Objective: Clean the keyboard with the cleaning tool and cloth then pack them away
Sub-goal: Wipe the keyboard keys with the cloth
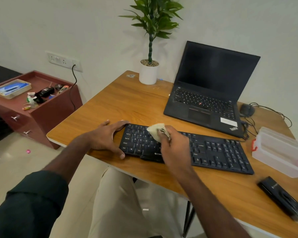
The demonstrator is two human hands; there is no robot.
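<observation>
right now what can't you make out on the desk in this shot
All in the head view:
- Middle keys of the keyboard: covered by the right hand and its cloth.
- Plastic box: cut by the right edge, contents blurred.
- Cleaning tool: blurred, its tip unclear.
- Left hand: hides the keyboard's left edge.
</observation>
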